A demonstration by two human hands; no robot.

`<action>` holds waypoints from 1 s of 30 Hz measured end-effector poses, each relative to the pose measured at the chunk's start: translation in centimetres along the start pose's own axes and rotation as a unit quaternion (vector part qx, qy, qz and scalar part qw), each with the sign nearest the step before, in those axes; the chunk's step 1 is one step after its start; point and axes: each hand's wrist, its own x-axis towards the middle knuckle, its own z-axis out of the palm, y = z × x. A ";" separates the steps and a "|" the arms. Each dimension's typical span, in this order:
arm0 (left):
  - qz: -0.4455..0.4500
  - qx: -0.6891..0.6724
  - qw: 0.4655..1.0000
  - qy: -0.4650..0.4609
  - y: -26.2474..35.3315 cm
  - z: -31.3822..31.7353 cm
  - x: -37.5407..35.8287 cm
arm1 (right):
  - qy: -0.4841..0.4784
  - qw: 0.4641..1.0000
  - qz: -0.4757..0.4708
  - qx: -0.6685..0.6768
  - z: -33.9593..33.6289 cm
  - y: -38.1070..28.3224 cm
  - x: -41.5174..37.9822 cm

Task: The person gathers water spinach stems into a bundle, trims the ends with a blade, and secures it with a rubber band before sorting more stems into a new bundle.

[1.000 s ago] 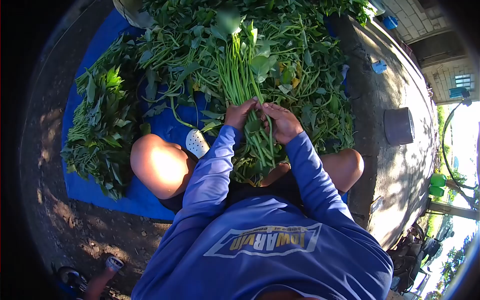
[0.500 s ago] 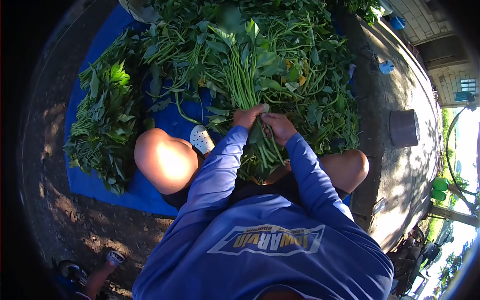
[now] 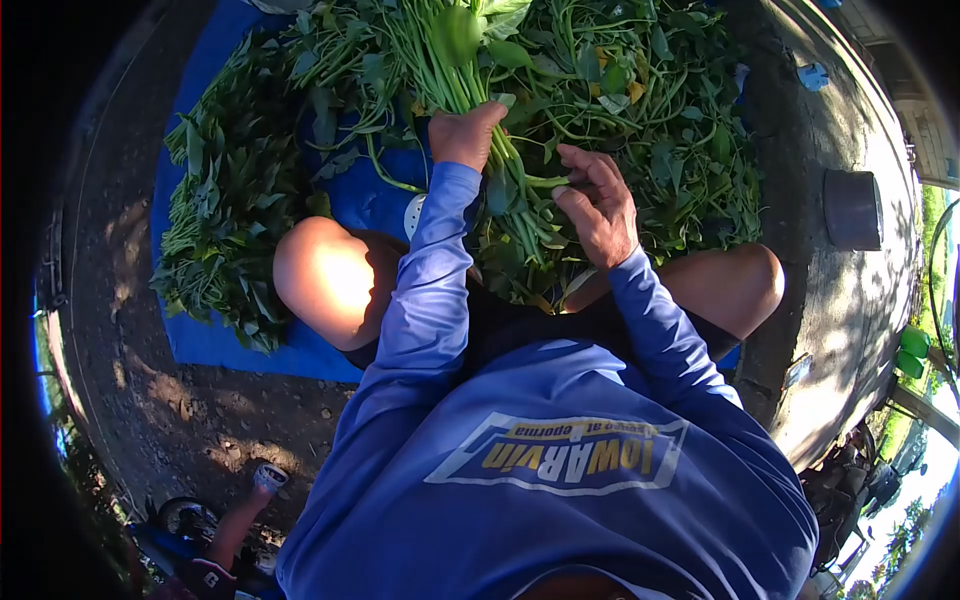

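My left hand (image 3: 463, 137) is wrapped round a bunch of long leafy green stems (image 3: 455, 88). The leaves fan out away from me, and the stem ends (image 3: 520, 225) hang toward my lap. To the right of the bunch, my right hand (image 3: 603, 208) has its thumb and fingers apart. One stem sticks out sideways from the bunch, its tip in the gap between that thumb and the fingers. Beyond both hands spreads a large heap of loose greens (image 3: 670, 120), with a few yellow leaves among them.
Stacked greens (image 3: 235, 220) lie at the left on a blue tarp (image 3: 210, 345). My bent knees flank the work. At the right, a dark cylindrical container (image 3: 852, 210) stands on a concrete ledge (image 3: 825, 330). Another person's limb (image 3: 238, 520) shows at lower left near a wheel.
My right hand has come off the bunch and moved right, its fingers opening. My left hand still grips the stems. The camera view has shifted, with the scene sitting higher.
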 end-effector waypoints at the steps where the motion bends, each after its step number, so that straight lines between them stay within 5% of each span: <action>1: 0.005 -0.001 1.000 -0.007 0.4 0.2 0.0 | -0.016 0.992 -0.082 -0.090 0.4 -1.3 0.3; 3: 0.013 -0.002 1.000 -0.021 0.9 0.4 -0.2 | -0.046 0.933 -0.236 -0.266 1.9 -2.9 0.5; 7: 0.026 -0.018 0.999 0.029 3.7 0.7 -0.4 | -0.055 0.974 -0.221 -0.010 2.6 -2.6 0.3; 9: 0.031 -0.025 0.998 0.052 5.8 0.0 0.3 | -0.071 0.971 0.022 0.227 1.6 -4.4 -1.8; 11: 0.056 -0.016 0.997 0.054 7.8 -1.8 3.2 | -0.102 0.989 -0.048 0.098 -0.2 -4.7 -2.0; 12: 0.074 -0.003 0.996 0.050 9.4 -2.4 4.1 | -0.165 0.986 -0.021 0.016 -1.4 -4.3 -1.6; 13: 0.089 0.010 0.995 0.047 11.4 -2.9 4.7 | -0.223 0.967 0.120 -0.037 -2.5 -4.8 -0.8; 15: 0.075 0.062 0.993 0.060 15.5 -3.9 5.7 | -0.156 0.936 -0.129 -0.287 -2.7 2.8 0.3; 16: 0.073 0.070 0.994 0.047 17.0 -4.4 6.2 | -0.086 0.946 -0.124 -0.288 -2.4 3.4 2.1; 18: 0.073 0.070 0.994 0.033 17.8 -5.3 6.8 | -0.047 0.984 0.120 -0.127 -1.6 2.7 7.1; 23: 0.044 0.057 0.997 0.030 18.4 -5.9 7.1 | 0.042 0.926 0.117 -0.356 2.6 10.7 13.0; 27: 0.026 0.049 0.998 0.034 18.6 -5.9 7.1 | 0.046 0.927 0.107 -0.357 3.4 12.9 13.6; 30: -0.005 0.060 0.998 0.031 19.3 -6.2 6.5 | 0.053 0.972 0.078 -0.216 1.4 13.0 13.8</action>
